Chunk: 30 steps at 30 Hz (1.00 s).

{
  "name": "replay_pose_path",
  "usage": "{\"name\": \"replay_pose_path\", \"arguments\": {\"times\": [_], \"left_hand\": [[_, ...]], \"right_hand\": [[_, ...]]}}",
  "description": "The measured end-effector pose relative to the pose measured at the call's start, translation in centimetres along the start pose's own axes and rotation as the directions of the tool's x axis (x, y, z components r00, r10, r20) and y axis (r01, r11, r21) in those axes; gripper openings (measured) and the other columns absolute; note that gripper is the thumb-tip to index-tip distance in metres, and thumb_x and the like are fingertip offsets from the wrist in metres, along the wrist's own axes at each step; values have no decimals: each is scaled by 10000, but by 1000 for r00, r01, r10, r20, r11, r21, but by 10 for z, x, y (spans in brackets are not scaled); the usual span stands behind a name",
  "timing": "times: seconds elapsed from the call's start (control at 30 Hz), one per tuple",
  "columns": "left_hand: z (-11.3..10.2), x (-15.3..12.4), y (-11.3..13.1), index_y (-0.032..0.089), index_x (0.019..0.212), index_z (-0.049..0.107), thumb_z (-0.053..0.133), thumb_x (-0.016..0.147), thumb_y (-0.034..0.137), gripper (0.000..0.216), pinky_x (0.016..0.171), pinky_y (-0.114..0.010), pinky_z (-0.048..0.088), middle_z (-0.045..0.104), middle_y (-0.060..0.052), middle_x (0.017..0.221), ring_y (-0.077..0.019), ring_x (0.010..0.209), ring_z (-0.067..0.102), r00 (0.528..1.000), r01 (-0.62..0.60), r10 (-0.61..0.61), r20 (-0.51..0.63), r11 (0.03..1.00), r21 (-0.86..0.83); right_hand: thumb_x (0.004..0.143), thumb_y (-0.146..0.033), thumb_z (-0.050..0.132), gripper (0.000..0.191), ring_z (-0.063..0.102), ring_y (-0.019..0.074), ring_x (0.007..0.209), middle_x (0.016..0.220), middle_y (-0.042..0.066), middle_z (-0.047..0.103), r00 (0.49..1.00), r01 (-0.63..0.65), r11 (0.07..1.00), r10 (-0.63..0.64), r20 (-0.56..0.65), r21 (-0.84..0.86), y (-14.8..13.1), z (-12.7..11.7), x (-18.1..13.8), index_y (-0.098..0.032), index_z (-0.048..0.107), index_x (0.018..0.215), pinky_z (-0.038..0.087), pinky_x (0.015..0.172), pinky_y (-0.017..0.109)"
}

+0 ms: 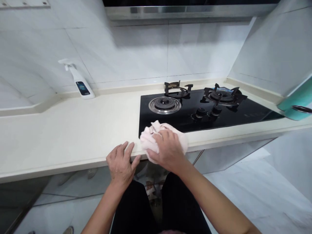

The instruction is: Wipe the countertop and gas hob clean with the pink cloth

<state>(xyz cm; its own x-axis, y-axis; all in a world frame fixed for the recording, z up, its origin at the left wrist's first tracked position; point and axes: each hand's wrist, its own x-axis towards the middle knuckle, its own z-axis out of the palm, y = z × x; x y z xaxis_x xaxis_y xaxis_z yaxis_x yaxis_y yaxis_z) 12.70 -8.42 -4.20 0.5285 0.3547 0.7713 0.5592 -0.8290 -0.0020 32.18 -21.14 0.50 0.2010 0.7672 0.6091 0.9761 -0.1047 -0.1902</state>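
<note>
Dark trousers (136, 211) sit closest in my feed, and both forearms are cut off by the btm edge. Between the legs there's a patterned bit on the floor, too blurred for me to ID.

Most of the cloth (149, 136) is hidden under the right hand (168, 151), so only its pale bunched folds show, to the left of the fingers and beyond them. I can't see how much of it is tucked under the palm. A teal item (296, 102) to the right of the hob (251, 112) is cropped by the frame, so no ID. The label on the spray bottle (80, 83), well left of the hob by the wall, is unreadable. The hood (185, 11) above the hob is only a strip at the top.

The cloth lies on the hob's front left corner, spilling onto the counter (73, 130) edge. The right hand's fingers curl down over the wad, gripping it, w/ knuckles on top and fingertips dug into the folds on the left. The left hand (121, 164) is flat on the counter edge just left of the hob. It holds nothing, fingers loosely spread, w/ its thumb near the cloth, though I can't tell if they touch.

On the hob, the left burner (165, 104) is bare w/ a loose grate (177, 89) behind it. The right burner (223, 95) has its grate on. Two knobs (207, 113) sit btwn them, toward the front.
</note>
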Motion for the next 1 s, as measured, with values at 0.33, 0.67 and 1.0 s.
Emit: {"name": "replay_pose_path", "arguments": {"times": [0.33,0.67,1.0], "left_hand": [[-5,0,-2,156,1474,576,432,1073,593,610,1049,-481,385,713,-191,1304,-362,1229,594,1000,-8,9,21,999,-51],[-19,14,12,234,1527,501,541,1060,465,523,1136,-544,418,560,-206,1507,-372,1399,540,999,13,-7,37,986,-165],[-23,42,46,195,1357,571,720,961,451,494,1150,-602,469,603,-208,1473,-411,1425,528,974,-126,178,141,939,-319]], "right_hand": [[974,-701,582,702,460,389,1370,1469,184,572,984,117,990,-126,125,78,-11,-6,7,-210,556,1476,399,1083,547],[946,-690,653,732,426,365,1481,1596,175,504,970,206,962,-225,94,179,20,-19,-6,-210,567,1492,365,1173,537],[1007,-262,565,184,672,260,1043,1094,99,728,943,-100,992,121,-310,83,115,-31,-43,-207,738,1035,494,936,447]]}}
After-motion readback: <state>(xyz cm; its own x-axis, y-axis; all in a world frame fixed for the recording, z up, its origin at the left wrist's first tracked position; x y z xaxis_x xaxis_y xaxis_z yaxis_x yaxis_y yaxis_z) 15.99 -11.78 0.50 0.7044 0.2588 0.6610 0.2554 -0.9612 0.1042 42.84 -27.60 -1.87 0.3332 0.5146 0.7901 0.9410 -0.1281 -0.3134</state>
